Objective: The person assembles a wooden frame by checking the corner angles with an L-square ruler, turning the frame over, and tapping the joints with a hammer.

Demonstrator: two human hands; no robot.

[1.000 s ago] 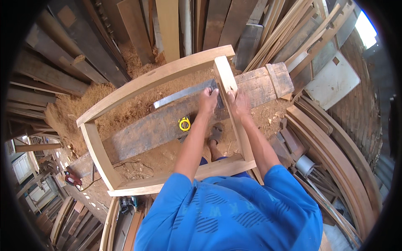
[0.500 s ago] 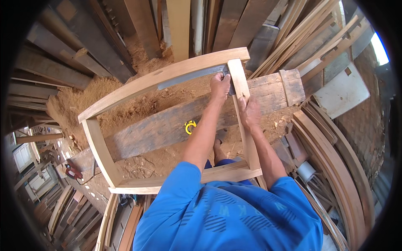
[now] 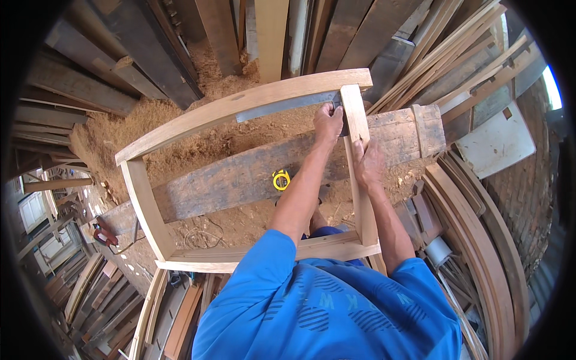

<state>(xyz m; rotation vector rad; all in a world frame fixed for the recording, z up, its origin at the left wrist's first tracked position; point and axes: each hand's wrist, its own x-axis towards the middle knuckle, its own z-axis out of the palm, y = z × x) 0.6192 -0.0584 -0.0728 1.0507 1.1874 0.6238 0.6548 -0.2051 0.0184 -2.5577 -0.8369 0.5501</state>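
A rectangular wooden frame [image 3: 144, 210] of pale timber, its far rail slightly bowed, lies in front of me. Into its far right corner is set a carpenter's square [image 3: 282, 106]: the long metal blade runs along the inside of the far rail, and the dark stock lies against the right-hand piece. My left hand [image 3: 328, 125] is closed on the stock, hiding part of it. Just nearer, my right hand [image 3: 369, 165] grips the right-hand piece, thumb on top and fingers partly hidden. A yellow tape measure [image 3: 281, 180] rests on the worn plank [image 3: 222, 183] below the frame.
Sawdust [image 3: 102, 144] covers the ground under the plank. Boards [image 3: 219, 36] lean along the far side, with thin strips [image 3: 441, 54] at far right. Curved timbers [image 3: 474, 240] and a white panel [image 3: 498, 141] stand right. A red power tool [image 3: 105, 233] lies left.
The view has shifted a little, so frame and hands sit slightly farther right. Both hands keep their holds on the square and the frame.
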